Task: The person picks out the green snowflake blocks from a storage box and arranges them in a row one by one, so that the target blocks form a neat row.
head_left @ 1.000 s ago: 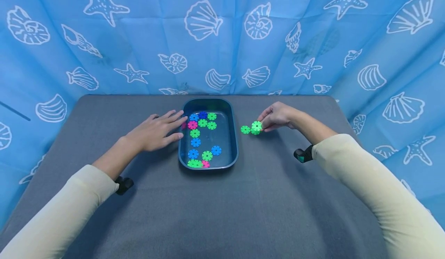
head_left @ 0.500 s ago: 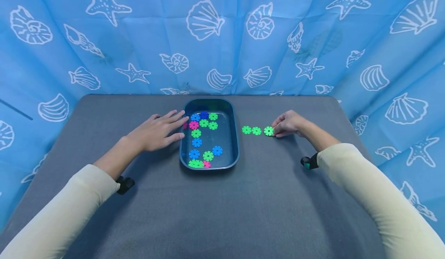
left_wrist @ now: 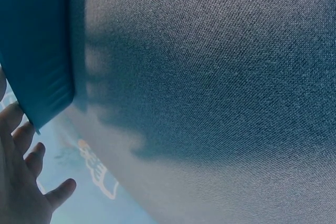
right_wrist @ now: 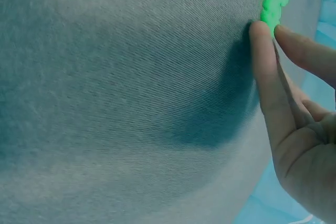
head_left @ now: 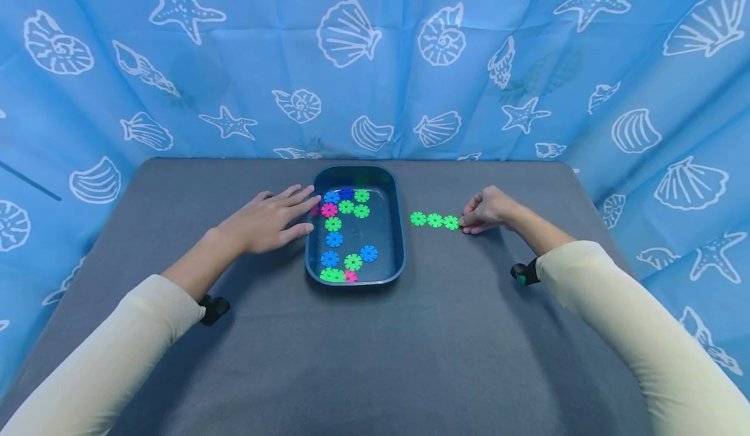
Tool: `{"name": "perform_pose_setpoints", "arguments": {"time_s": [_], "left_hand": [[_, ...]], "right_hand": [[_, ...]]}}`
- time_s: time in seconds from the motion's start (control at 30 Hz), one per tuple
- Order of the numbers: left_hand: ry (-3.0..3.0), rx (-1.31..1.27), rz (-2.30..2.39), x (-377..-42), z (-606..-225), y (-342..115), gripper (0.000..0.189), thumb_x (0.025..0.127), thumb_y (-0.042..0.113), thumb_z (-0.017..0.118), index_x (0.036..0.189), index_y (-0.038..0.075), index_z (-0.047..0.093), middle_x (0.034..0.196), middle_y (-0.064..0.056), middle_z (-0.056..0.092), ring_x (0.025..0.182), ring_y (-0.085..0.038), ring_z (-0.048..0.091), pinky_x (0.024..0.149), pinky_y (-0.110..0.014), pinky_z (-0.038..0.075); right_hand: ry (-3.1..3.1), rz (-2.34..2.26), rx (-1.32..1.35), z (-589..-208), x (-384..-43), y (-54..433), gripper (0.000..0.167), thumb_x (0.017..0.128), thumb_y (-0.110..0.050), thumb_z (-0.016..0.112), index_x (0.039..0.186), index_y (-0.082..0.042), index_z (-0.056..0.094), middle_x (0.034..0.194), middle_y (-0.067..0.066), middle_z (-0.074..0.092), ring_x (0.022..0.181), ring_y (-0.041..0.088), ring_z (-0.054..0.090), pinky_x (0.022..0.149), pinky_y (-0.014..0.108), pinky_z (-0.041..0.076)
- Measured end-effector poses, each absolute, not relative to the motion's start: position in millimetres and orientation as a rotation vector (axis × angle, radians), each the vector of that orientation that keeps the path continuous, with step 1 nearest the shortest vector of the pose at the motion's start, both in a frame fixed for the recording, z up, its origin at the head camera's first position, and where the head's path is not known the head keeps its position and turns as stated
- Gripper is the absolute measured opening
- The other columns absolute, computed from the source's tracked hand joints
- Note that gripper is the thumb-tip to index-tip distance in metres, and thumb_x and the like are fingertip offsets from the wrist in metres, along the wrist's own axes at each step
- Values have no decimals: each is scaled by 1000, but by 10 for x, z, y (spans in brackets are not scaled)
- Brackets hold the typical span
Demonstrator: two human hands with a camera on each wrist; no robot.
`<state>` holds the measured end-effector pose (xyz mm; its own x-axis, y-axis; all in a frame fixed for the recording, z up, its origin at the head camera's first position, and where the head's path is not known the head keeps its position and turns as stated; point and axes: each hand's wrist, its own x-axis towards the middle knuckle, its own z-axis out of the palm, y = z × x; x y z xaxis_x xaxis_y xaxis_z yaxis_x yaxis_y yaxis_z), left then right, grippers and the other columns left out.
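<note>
Three green notched plastic discs lie in a row on the table to the right of the tray. My right hand (head_left: 489, 209) pinches the outer edge of the rightmost green disc (head_left: 451, 222) between thumb and finger. In the right wrist view, the fingertips meet at the end of the green row (right_wrist: 273, 6). To the left, my left hand (head_left: 269, 221) has its fingers spread, their tips at the left rim of the dark blue tray (head_left: 404, 254). The left wrist view shows those fingers (left_wrist: 23, 137) against the tray's outer wall.
Inside the tray lie several more notched discs: green ones (head_left: 333, 224), blue ones (head_left: 369, 254), a dark blue one (head_left: 346, 193) and pink ones (head_left: 329, 210). A grey cloth covers the table (head_left: 375, 358). Behind it hangs a blue curtain (head_left: 398, 65) with white shell prints.
My right hand has moved right with the third green disc, taking it from above the second one to the row's right end, then up against it. The left hand stays at the tray's rim.
</note>
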<state>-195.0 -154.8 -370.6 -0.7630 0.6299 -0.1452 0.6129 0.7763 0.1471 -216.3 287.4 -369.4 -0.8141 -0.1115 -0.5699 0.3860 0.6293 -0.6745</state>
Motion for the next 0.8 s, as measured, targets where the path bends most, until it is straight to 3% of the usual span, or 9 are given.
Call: {"name": "perform_pose_setpoints", "arguments": {"time_s": [0.17, 0.43, 0.6, 0.8], "left_hand": [[2778, 975, 136, -1952, -3705, -1560, 68, 103, 50, 45, 159, 17, 25, 165, -9, 18, 151, -35, 13, 112, -68, 20], [2769, 982, 151, -1956, -3689, -1562, 68, 103, 50, 46, 159, 17, 26, 166, -9, 17, 151, -36, 13, 112, -68, 19], [2773, 985, 147, -1958, -3697, -1567, 68, 103, 50, 45, 159, 17, 26, 166, -9, 17, 151, -36, 14, 112, -68, 20], [2774, 985, 154, -1959, -3704, -1569, 68, 103, 50, 45, 159, 17, 26, 165, -9, 18, 151, -35, 14, 112, -68, 20]], "right_hand": [[2279, -1052, 158, -3597, -2211, 2827, 23, 95, -4, 65, 110, 12, 59, 92, 19, 73, 78, 22, 73, 77, 38, 60], [2151, -1264, 15, -3271, -2322, 2583, 42, 100, -17, 61, 131, 11, 52, 108, 19, 71, 97, 25, 72, 89, 39, 56], [2118, -1323, -89, -3143, -2354, 2291, 39, 101, -18, 60, 130, 9, 56, 110, 19, 71, 100, 25, 71, 86, 35, 57], [2056, -1297, -138, -3116, -2345, 1892, 40, 100, -18, 61, 130, 8, 57, 115, 23, 69, 108, 31, 68, 95, 43, 53]]}}
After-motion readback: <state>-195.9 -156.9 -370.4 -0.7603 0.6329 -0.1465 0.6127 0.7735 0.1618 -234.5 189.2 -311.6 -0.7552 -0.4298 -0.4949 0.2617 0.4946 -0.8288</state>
